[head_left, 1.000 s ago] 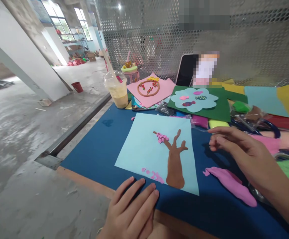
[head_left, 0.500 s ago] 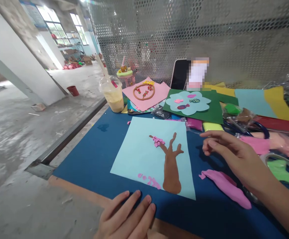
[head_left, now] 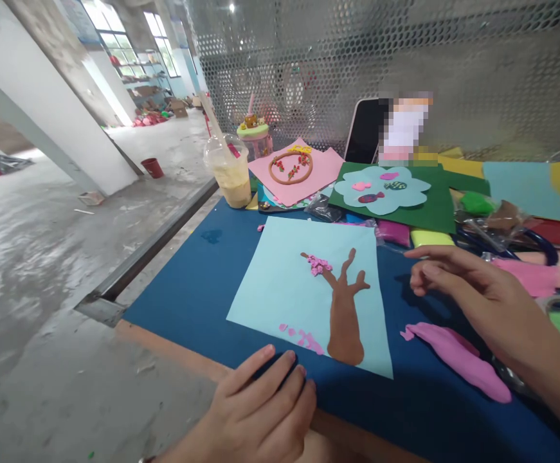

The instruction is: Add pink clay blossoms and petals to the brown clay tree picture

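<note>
A light blue sheet lies on the dark blue mat. On it is a brown clay tree with pink blossoms on one branch and pink bits near its foot. My left hand rests flat at the table's near edge, fingers stretched toward the sheet's lower border. My right hand hovers right of the sheet, thumb and fingertips pinched together; what they hold is too small to name. A pink clay lump lies just below that hand.
At the back stand a plastic cup with a straw, a pink sheet with a clay ring, a green sheet with a pale blue cloud shape, coloured papers, bagged clay and scissors. A perforated metal screen rises behind; concrete floor lies left.
The view has shifted slightly. My left hand has slid a little forward toward the sheet. My right hand stays pinched in about the same place beside the sheet.
</note>
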The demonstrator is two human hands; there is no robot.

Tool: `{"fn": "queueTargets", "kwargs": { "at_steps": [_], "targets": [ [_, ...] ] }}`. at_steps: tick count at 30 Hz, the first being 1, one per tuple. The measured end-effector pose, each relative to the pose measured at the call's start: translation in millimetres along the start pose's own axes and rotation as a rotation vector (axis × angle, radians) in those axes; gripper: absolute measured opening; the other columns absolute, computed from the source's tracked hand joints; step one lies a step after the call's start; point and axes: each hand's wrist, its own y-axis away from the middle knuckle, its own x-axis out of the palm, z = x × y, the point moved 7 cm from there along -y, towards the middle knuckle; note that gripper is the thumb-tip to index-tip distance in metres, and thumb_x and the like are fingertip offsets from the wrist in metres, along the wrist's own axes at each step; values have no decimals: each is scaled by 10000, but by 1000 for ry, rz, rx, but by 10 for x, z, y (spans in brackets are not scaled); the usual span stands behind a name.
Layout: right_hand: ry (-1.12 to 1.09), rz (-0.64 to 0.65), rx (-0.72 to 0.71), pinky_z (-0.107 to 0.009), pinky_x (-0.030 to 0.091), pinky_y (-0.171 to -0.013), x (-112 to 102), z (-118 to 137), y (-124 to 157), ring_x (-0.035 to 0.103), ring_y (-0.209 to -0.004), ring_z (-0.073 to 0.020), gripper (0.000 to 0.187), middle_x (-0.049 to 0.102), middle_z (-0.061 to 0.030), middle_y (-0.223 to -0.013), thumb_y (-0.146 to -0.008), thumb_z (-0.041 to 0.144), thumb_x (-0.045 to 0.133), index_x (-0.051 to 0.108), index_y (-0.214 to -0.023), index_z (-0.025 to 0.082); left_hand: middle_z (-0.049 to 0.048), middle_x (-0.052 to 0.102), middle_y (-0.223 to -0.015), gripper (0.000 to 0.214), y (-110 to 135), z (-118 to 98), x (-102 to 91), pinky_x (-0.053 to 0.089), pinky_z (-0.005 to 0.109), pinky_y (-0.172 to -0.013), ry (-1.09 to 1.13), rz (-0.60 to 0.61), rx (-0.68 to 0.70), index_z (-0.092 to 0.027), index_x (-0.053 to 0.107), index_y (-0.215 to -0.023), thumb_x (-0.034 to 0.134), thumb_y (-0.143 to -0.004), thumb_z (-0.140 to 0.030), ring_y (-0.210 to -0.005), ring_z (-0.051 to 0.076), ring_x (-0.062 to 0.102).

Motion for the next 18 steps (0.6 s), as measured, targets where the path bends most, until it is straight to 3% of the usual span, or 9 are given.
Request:
{"fn": "queueTargets", "kwargs": {
  "at_steps": [7, 13, 16, 18],
  "targets": [
    [19, 0, -24, -355, 513, -693, 10, 58, -4, 589, -722, -215, 231, 614, -25, -748, -837, 569, 589, 669, -934, 375, -37, 779, -858, 323, 104, 5, -52, 386, 287, -1139, -42, -175, -36, -191, 728, -895, 423, -1001, -180, -953, 104, 711],
    [44, -10, -5, -337, 509, -674, -3, 69, 15, 589, -711, -207, 230, 618, -15, -724, -829, 559, 600, 659, -916, 354, 4, 785, -914, 267, 200, 48, -85, 424, 338, -1117, -32, -127, -24, -167, 740, -894, 480, -928, -115, -1077, 152, 677],
    [43, -16, 21, -317, 507, -683, -4, 68, 15, 587, -717, -186, 261, 619, -19, -735, -836, 542, 607, 661, -938, 308, 11, 781, -914, 239, 183, 122, -119, 437, 352, -1095, -13, -133, -49, -164, 747, -890, 514, -910, -111, -1045, 166, 681],
    [51, -26, 26, -306, 504, -665, -7, 72, 14, 586, -709, -174, 277, 612, -21, -731, -842, 527, 604, 661, -952, 280, 2, 774, -915, 182, 101, 186, -130, 464, 363, -1059, 32, -72, -68, -176, 739, -917, 560, -916, -139, -990, 167, 688]
  ]
}}
